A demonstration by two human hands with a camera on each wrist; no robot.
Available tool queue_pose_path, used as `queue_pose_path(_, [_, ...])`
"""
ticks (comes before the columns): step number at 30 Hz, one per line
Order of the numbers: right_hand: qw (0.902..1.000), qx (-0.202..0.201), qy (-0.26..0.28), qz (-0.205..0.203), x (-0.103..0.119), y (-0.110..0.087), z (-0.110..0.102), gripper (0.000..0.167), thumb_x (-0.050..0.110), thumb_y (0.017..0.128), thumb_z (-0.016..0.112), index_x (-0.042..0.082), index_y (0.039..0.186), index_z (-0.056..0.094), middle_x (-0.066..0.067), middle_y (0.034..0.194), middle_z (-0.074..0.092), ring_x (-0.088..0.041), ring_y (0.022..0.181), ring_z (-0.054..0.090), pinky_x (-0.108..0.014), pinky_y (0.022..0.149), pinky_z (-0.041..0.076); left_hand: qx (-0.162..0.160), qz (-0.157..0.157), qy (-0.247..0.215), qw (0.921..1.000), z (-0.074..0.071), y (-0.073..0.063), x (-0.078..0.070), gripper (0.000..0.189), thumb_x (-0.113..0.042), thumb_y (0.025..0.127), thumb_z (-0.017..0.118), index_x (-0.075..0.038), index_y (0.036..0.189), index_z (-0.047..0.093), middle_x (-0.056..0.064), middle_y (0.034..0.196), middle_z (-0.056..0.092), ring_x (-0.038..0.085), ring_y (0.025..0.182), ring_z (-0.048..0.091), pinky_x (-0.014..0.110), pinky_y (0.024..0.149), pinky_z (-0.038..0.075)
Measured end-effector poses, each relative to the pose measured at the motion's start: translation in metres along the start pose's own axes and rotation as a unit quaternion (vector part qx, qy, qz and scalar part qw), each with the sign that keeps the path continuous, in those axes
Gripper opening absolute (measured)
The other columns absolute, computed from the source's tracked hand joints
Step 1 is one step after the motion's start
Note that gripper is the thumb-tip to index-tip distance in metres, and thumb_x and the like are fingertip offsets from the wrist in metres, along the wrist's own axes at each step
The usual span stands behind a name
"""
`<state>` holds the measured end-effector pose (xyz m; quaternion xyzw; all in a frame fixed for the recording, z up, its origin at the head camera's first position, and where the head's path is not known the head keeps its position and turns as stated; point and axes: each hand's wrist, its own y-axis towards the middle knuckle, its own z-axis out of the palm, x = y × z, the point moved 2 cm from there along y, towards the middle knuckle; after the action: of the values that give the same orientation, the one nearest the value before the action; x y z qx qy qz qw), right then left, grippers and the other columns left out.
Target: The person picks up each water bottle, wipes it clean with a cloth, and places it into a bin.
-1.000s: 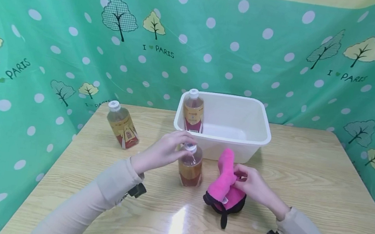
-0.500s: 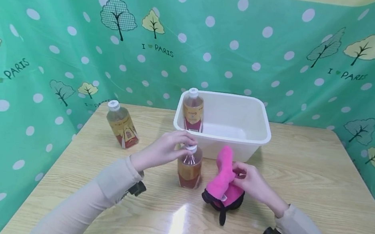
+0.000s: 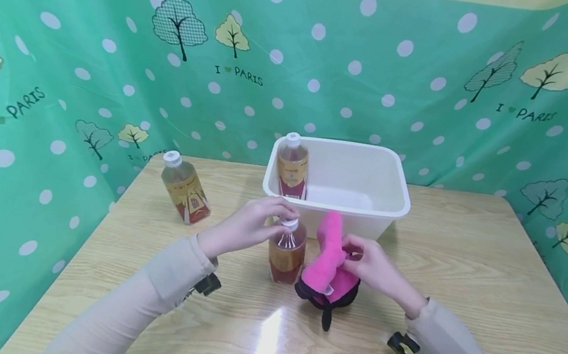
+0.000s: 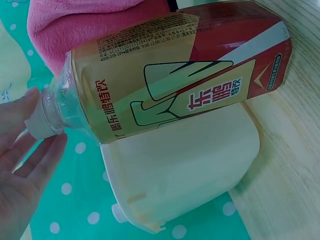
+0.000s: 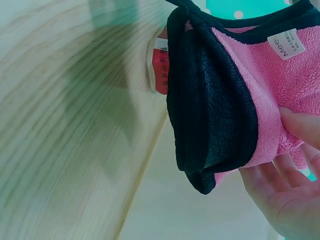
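In the head view my left hand (image 3: 255,222) pinches the white cap of an upright drink bottle (image 3: 286,261) in front of the white tub. The left wrist view shows thumb and fingers around that cap (image 4: 44,117), and the bottle's tan and red label. My right hand (image 3: 377,269) holds a bunched pink cloth (image 3: 326,257) with black edging, just right of the bottle. Seen from the right wrist, thumb and fingers pinch the fold of pink cloth (image 5: 262,110); a black loop and small white tag show.
The white plastic tub (image 3: 353,227) stands behind both hands, with another drink bottle (image 3: 293,169) upright at its left end. A third bottle (image 3: 186,190) stands at the table's back left. A green polka-dot curtain (image 3: 355,68) surrounds the wooden table (image 3: 481,261).
My right hand has moved left with the pink cloth, bringing it closer to the bottle. My left hand stays on the cap, nearly still.
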<state>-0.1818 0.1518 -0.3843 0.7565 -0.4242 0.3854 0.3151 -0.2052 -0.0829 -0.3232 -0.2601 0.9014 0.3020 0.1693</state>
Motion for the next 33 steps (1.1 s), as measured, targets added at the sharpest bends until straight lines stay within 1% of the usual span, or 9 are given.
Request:
queue_pose_path(4, [1.0000,0.004,-0.002,-0.004,0.002,0.003,0.001,0.017,-0.009,0.075,0.058,0.001,0.089,0.059,-0.010,0.090,0.060,-0.027,0.092,0.058,-0.036,0.082,0.051,-0.001,0.001,0.001,1.0000,0.000,0.000,0.000,0.021,-0.002,0.075,0.067,0.000,0.095,0.063,0.010,0.099,0.063,0.019,0.096,0.058,0.021,0.088,0.045])
queue_pose_path(11, [0.9999,0.009,0.005,-0.003,0.008,0.009,0.003,0.016,-0.006,0.076,0.059,0.000,0.092,0.060,-0.009,0.089,0.061,-0.025,0.090,0.058,-0.030,0.079,0.051,-0.005,0.006,-0.001,1.0000,0.000,-0.001,0.000,0.020,-0.004,0.075,0.067,0.000,0.095,0.063,0.009,0.099,0.063,0.019,0.095,0.058,0.021,0.088,0.045])
queue_pose_path(17, [0.9998,0.014,0.009,-0.006,0.010,0.014,0.008,0.018,-0.004,0.077,0.060,-0.001,0.095,0.059,-0.011,0.091,0.061,-0.027,0.092,0.058,-0.034,0.082,0.050,-0.007,0.006,-0.003,1.0000,0.001,-0.001,0.001,0.020,-0.003,0.075,0.067,-0.001,0.094,0.063,0.008,0.099,0.063,0.018,0.095,0.058,0.020,0.088,0.044])
queue_pose_path(20, [0.9997,0.019,0.011,-0.007,0.009,0.016,0.011,0.019,-0.004,0.077,0.059,-0.002,0.096,0.059,-0.012,0.093,0.061,-0.028,0.092,0.058,-0.034,0.082,0.050,-0.005,0.002,-0.004,1.0000,0.001,-0.001,0.001,0.021,-0.003,0.075,0.067,0.000,0.095,0.063,0.008,0.099,0.063,0.018,0.095,0.058,0.020,0.088,0.045])
queue_pose_path(24, [0.9996,0.025,0.012,-0.010,0.006,0.018,0.016,0.019,-0.003,0.078,0.059,-0.002,0.097,0.060,-0.013,0.093,0.062,-0.026,0.089,0.059,-0.031,0.079,0.051,0.000,-0.006,-0.008,1.0000,0.001,-0.001,0.001,0.022,-0.004,0.075,0.067,0.000,0.096,0.063,0.008,0.099,0.063,0.018,0.096,0.058,0.020,0.088,0.045])
queue_pose_path(30, [0.9995,0.026,0.016,-0.009,0.002,0.020,0.021,0.018,-0.002,0.078,0.059,-0.003,0.096,0.060,-0.014,0.091,0.062,-0.026,0.087,0.059,-0.026,0.075,0.052,0.008,-0.017,-0.014,0.9997,0.001,-0.001,0.000,0.022,-0.005,0.075,0.067,0.000,0.097,0.063,0.008,0.100,0.063,0.017,0.096,0.058,0.019,0.087,0.045])
queue_pose_path(33, [0.9996,0.025,0.014,-0.007,0.001,0.022,0.022,0.017,-0.002,0.078,0.060,-0.002,0.095,0.061,-0.014,0.091,0.063,-0.026,0.087,0.060,-0.026,0.075,0.052,0.010,-0.018,-0.011,0.9997,0.000,-0.001,-0.001,0.023,-0.004,0.075,0.067,0.000,0.098,0.062,0.009,0.101,0.063,0.018,0.096,0.058,0.019,0.086,0.046])
